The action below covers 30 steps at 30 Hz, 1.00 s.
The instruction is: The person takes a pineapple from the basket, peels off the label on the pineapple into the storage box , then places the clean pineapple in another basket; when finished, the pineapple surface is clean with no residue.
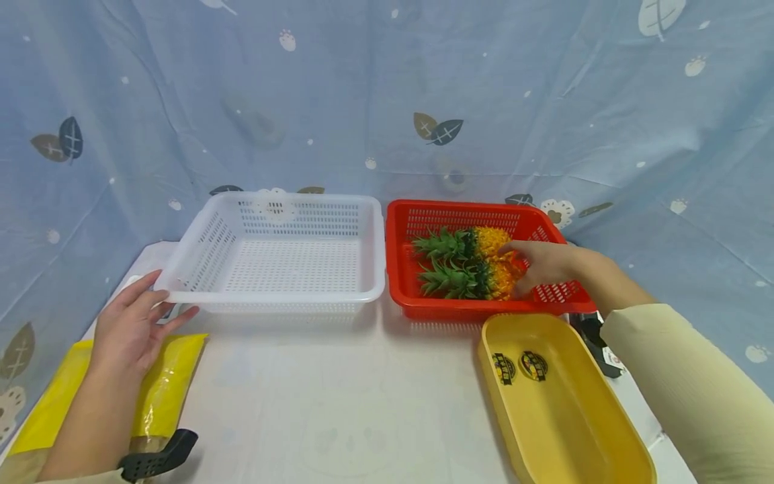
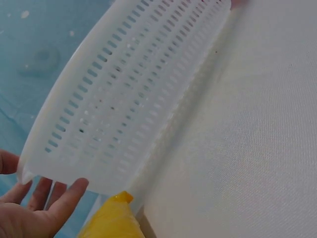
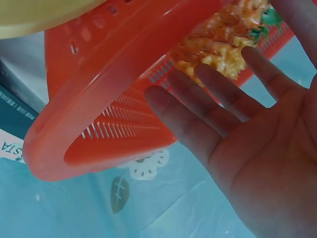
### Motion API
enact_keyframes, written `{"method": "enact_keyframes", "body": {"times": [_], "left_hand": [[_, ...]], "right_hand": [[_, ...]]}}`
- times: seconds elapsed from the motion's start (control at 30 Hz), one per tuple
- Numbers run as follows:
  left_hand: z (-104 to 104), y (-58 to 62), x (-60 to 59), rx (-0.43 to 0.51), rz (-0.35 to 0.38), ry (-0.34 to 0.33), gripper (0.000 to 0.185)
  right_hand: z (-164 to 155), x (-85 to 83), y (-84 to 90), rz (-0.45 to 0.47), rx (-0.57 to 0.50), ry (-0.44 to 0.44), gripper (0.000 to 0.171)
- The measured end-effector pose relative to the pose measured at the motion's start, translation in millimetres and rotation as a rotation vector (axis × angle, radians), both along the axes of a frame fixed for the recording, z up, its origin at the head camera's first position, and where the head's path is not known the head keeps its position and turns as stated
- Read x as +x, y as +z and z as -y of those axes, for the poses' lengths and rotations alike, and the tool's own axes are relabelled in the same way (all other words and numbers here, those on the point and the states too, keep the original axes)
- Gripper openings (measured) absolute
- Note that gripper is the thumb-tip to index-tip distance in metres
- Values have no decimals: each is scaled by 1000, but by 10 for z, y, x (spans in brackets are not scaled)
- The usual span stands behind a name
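Two pineapples with green crowns lie side by side in a red basket [image 1: 484,308], the far pineapple [image 1: 491,240] and the near pineapple [image 1: 497,286], crowns pointing left. At their orange-yellow ends is my right hand [image 1: 541,263], reaching in over the basket's right side. The right wrist view shows its fingers [image 3: 218,91] spread and nearly straight beside the fruit. My left hand [image 1: 130,323] touches the near-left corner of a white basket [image 1: 272,298]. In the left wrist view its fingertips [image 2: 77,187] are loosely extended around that corner, at and below the rim.
A yellow tray [image 1: 562,403] with two round stickers stands in front of the red basket. Black boxes [image 1: 605,356] lie beside it on the right. A yellow bag [image 1: 172,376] lies under my left forearm. Blue leaf-patterned cloth [image 1: 338,101] hangs behind the white tabletop [image 1: 338,396].
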<state>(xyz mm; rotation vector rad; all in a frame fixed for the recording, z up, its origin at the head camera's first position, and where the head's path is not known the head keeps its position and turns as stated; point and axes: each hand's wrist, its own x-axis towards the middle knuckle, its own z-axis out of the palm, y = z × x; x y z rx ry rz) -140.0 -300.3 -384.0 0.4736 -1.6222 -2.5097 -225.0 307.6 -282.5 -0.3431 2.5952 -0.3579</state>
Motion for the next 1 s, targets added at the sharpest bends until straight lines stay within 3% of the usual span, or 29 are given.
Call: {"method": "enact_keyframes", "body": {"times": [0.33, 0.73, 1.0], "left_hand": [[-9, -4, -30, -31, 16, -1, 74], [71, 10, -56, -32, 3, -79, 75], [170, 5, -23, -161, 39, -140, 77]], "right_hand": [[-69, 174, 67, -138, -16, 14, 91], [-24, 368, 79, -262, -14, 29, 84], [16, 449, 84, -322, -53, 33, 83]]}}
